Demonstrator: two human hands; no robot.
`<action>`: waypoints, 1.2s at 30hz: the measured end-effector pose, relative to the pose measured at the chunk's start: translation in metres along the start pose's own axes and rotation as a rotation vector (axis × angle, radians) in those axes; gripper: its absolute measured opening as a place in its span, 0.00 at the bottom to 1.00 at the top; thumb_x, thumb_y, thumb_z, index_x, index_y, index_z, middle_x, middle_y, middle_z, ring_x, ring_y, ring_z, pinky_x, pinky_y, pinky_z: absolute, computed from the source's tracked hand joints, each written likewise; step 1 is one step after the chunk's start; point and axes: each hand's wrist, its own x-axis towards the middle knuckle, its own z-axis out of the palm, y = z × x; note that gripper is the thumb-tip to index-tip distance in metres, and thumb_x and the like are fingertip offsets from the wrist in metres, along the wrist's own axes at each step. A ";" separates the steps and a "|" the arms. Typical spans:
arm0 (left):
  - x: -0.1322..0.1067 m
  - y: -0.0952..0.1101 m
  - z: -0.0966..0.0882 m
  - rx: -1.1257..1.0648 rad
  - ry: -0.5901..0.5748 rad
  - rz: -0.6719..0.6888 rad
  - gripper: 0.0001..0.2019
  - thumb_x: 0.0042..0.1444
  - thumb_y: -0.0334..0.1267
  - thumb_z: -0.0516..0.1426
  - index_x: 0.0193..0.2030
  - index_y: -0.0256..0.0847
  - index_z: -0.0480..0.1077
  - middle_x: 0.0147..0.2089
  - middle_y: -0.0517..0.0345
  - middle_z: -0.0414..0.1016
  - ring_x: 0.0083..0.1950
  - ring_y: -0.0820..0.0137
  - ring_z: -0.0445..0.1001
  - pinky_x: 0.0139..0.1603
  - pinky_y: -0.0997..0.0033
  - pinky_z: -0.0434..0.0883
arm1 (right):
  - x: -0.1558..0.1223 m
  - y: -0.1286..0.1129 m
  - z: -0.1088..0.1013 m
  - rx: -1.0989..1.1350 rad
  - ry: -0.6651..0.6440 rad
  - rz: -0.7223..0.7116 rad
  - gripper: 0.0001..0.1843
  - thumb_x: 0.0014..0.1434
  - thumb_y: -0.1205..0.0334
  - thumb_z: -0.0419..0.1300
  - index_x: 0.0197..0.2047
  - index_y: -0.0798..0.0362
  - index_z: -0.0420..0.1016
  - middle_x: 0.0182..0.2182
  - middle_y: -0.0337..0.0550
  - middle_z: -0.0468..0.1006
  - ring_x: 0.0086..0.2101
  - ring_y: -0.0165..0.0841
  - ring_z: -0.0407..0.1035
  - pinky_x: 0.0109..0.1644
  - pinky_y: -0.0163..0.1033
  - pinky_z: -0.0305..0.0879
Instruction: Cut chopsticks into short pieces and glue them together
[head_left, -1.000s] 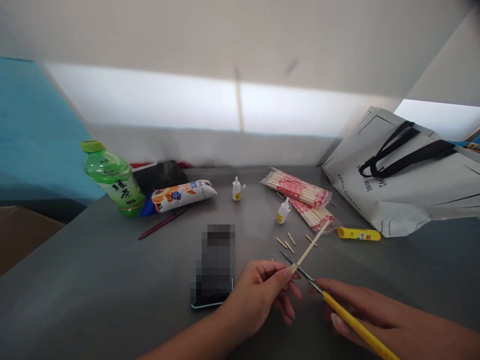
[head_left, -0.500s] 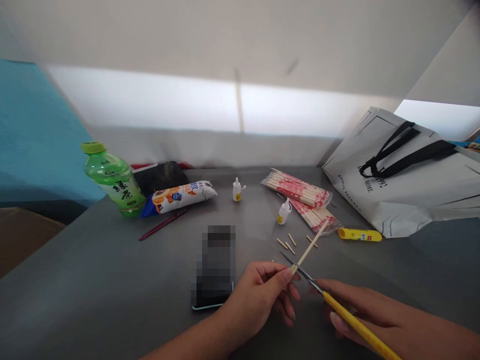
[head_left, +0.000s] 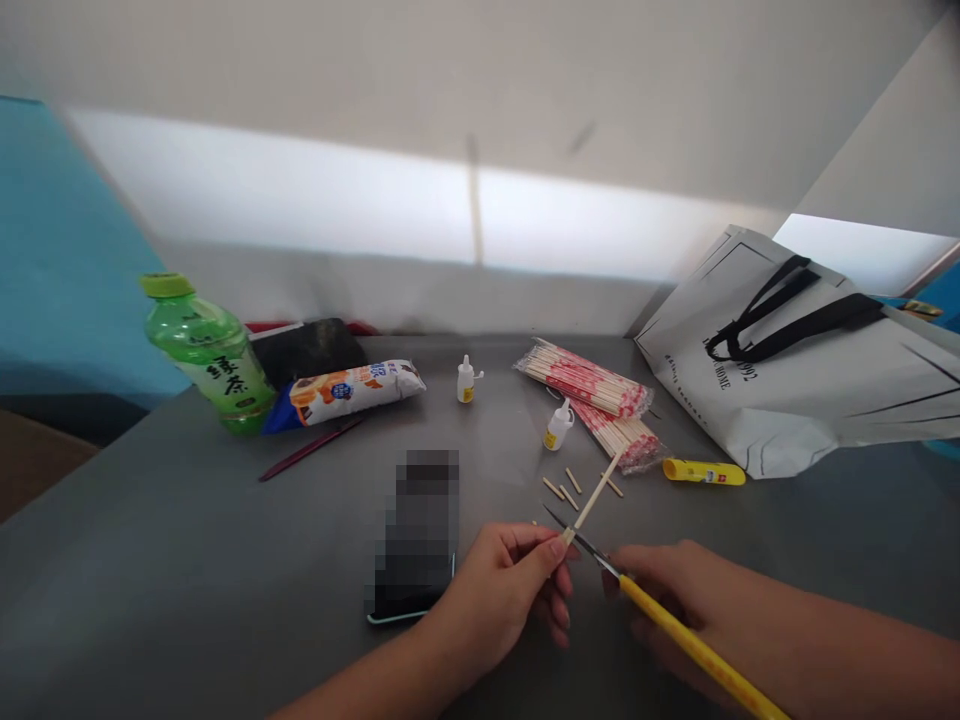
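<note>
My left hand (head_left: 506,585) pinches a thin wooden stick (head_left: 598,492) near its lower end, thumb on top. The stick slants up and away to the right. A craft knife (head_left: 679,628) with a long yellow handle and a slim pointed metal blade is in my right hand (head_left: 712,600), whose fingers curl round the handle, partly hidden. The blade (head_left: 581,540) crosses the stick just beyond my left thumb and touches it. Just past the hands, several short cut stick pieces (head_left: 570,497) lie on the grey table (head_left: 225,580).
Two small white glue bottles (head_left: 466,382) stand behind the hands, beside plastic-wrapped stick bundles (head_left: 589,378). A yellow tube (head_left: 705,472) and a white bag (head_left: 795,360) are on the right. Leftward are a phone (head_left: 412,540), a snack packet (head_left: 349,392), a dark red pen-like stick (head_left: 307,450) and a green bottle (head_left: 217,360).
The camera view has shifted slightly, so most things sit further left. The blade has come closer to my left thumb along the stick. Both hands keep their holds.
</note>
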 end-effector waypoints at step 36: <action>-0.003 0.003 0.002 -0.010 0.005 0.011 0.22 0.48 0.54 0.70 0.34 0.33 0.79 0.24 0.58 0.75 0.20 0.74 0.71 0.22 0.72 0.75 | 0.008 0.030 0.026 -0.108 0.080 -0.086 0.09 0.60 0.63 0.58 0.40 0.47 0.79 0.25 0.37 0.79 0.22 0.32 0.65 0.24 0.35 0.53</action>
